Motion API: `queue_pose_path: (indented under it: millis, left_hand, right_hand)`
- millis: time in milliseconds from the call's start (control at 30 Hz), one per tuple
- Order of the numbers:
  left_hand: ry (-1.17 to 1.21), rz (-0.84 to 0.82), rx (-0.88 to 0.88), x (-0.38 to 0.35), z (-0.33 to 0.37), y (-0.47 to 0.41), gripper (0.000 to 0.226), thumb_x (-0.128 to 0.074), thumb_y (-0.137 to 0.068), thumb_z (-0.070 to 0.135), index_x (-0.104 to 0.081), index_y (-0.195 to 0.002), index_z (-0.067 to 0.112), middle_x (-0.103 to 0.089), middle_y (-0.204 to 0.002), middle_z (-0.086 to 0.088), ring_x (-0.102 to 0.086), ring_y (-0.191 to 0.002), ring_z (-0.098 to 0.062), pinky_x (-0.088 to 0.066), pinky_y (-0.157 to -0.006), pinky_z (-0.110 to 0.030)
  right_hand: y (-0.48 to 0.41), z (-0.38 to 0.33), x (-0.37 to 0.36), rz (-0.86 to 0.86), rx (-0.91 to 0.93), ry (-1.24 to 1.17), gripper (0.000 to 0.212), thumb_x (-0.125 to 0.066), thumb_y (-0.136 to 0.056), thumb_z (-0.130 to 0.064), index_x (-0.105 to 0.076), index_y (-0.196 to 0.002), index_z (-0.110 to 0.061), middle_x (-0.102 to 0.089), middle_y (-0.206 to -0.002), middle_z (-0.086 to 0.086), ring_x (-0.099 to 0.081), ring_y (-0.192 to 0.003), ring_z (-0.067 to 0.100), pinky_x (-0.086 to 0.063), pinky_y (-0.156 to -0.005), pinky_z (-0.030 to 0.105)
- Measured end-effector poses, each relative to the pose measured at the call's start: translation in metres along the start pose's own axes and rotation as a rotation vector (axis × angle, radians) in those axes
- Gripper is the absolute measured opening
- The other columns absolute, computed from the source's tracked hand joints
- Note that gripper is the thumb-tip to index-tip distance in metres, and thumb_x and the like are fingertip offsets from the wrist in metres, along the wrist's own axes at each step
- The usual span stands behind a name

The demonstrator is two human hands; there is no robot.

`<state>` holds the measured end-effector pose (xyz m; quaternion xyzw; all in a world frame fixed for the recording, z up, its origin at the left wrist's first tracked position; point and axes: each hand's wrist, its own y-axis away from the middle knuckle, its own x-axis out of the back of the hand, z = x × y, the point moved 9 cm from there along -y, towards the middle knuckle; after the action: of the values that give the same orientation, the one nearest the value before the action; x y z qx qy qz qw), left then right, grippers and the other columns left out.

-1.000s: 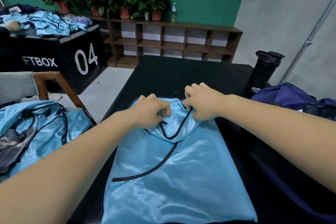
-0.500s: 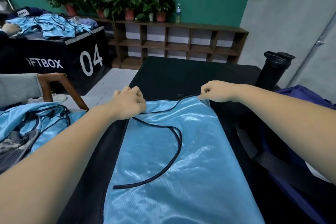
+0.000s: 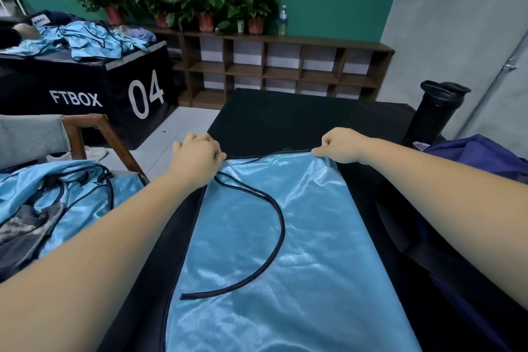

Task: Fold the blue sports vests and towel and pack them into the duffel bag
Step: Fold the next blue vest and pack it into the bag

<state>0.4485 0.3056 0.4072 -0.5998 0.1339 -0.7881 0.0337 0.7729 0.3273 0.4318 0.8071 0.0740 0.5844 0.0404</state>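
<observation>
Satin-blue sports vest (image 3: pixel 285 251) lies flat on a black table (image 3: pixel 300 117), running from the near edge to abt mid-table, w/ a loop of black trim (image 3: pixel 278 208) curling across its upper half. Left hand (image 3: pixel 197 161) has its fingers curled round the far-left corner. Right hand (image 3: pixel 341 146) pinches the far-right corner at the hem, thumb & fingertips closed on it. Hands are well apart, cloth stretched between them. Purple-blue duffel bag (image 3: pixel 471 151) sits at right, just beside the vest; its opening isn't visible. More blue vests (image 3: pixel 71 180) are heaped at left, w/ a grey patterned cloth (image 3: pixel 25 226) among them, poss. the towel, can't tell.

Risks, as a judgement: the fabric looks slick, so a corner could slide out of the pinch when the fold is made, leaving a skewed edge. The loose trim loop could get trapped inside the fold & make a lump. An uneven pull from one hand would drag the vest twd the table's left edge, which it lies close to, & it might slip off. Black tumbler (image 3: pixel 437 111) stands near the right arm; a wide swing twd the bag could knock it over
</observation>
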Motion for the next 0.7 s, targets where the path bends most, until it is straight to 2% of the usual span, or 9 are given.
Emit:
queue_pose_path:
  millis: [67, 167, 267, 333, 400, 533, 600, 700]
  left_hand:
    - [0.123, -0.028, 0.005, -0.007, 0.0, 0.001, 0.022, -0.049, -0.11, 0.041, -0.068, -0.104, 0.031, -0.06, -0.116, 0.008, -0.054, -0.114, -0.024, -0.038, -0.098, -0.044]
    - [0.294, -0.114, -0.034, -0.015, 0.01, 0.005, 0.019, -0.059, -0.103, 0.049, -0.069, -0.094, 0.035, -0.059, -0.102, 0.014, -0.059, -0.099, -0.014, -0.05, -0.099, -0.048]
    - [0.32, -0.147, -0.028, -0.017, 0.012, 0.005, 0.012, -0.077, -0.095, 0.035, -0.075, -0.09, 0.025, -0.059, -0.095, 0.019, -0.061, -0.089, -0.01, -0.054, -0.092, -0.041]
    - [0.336, -0.181, -0.014, -0.022, 0.01, 0.004, 0.014, -0.085, -0.087, 0.033, -0.074, -0.096, 0.03, -0.055, -0.099, 0.02, -0.059, -0.095, -0.014, -0.052, -0.089, -0.036]
    - [0.369, -0.221, -0.011, -0.028, 0.01, 0.004, 0.026, -0.086, -0.084, 0.033, -0.07, -0.104, 0.039, -0.054, -0.105, 0.02, -0.057, -0.105, -0.013, -0.049, -0.094, -0.035]
    - [0.336, -0.264, -0.07, -0.035, 0.028, 0.005, 0.053, -0.078, -0.087, 0.036, -0.06, -0.136, 0.044, -0.058, -0.115, 0.023, -0.052, -0.119, -0.016, -0.044, -0.111, -0.046]
    - [0.329, -0.239, -0.068, -0.035, 0.032, 0.004, 0.044, -0.07, -0.095, 0.042, -0.061, -0.138, 0.038, -0.061, -0.114, 0.019, -0.055, -0.115, -0.016, -0.045, -0.11, -0.048]
    - [0.319, -0.134, -0.081, -0.029, 0.032, 0.002, 0.011, -0.065, -0.102, 0.043, -0.07, -0.109, 0.037, -0.066, -0.103, 0.015, -0.063, -0.097, -0.011, -0.054, -0.095, -0.043]
  right_hand:
    - [-0.002, -0.003, -0.003, 0.006, 0.005, 0.017, 0.042, -0.064, -0.104, -0.042, -0.057, -0.075, -0.013, -0.069, -0.074, 0.0, -0.058, -0.073, 0.013, -0.042, -0.065, 0.027]
    - [-0.009, -0.004, -0.01, 0.011, 0.002, 0.036, 0.04, -0.066, -0.102, -0.045, -0.058, -0.08, -0.013, -0.072, -0.084, 0.005, -0.059, -0.077, 0.017, -0.047, -0.069, 0.03]
    - [-0.011, -0.007, -0.01, 0.037, 0.015, 0.021, 0.039, -0.067, -0.101, -0.045, -0.055, -0.08, -0.015, -0.068, -0.085, 0.006, -0.056, -0.076, 0.018, -0.046, -0.067, 0.031]
    - [-0.012, -0.008, -0.01, 0.052, 0.031, 0.011, 0.039, -0.067, -0.101, -0.044, -0.053, -0.08, -0.015, -0.061, -0.082, 0.004, -0.054, -0.074, 0.018, -0.044, -0.066, 0.031]
    - [-0.012, -0.009, -0.01, 0.072, 0.057, 0.01, 0.037, -0.068, -0.1, -0.044, -0.055, -0.083, -0.014, -0.062, -0.086, 0.003, -0.055, -0.077, 0.019, -0.045, -0.067, 0.031]
    - [-0.011, -0.019, -0.007, 0.136, 0.15, -0.005, 0.022, -0.072, -0.096, -0.039, -0.062, -0.095, -0.019, -0.066, -0.1, -0.003, -0.064, -0.094, 0.021, -0.053, -0.08, 0.037]
    - [-0.01, -0.03, -0.006, 0.179, 0.219, 0.067, 0.018, -0.071, -0.094, -0.039, -0.061, -0.103, -0.028, -0.061, -0.108, -0.006, -0.06, -0.103, 0.021, -0.048, -0.096, 0.043]
    - [-0.002, -0.056, -0.011, 0.24, 0.346, 0.127, 0.02, -0.068, -0.095, -0.037, -0.06, -0.112, -0.031, -0.054, -0.114, -0.005, -0.052, -0.107, 0.02, -0.04, -0.1, 0.042]
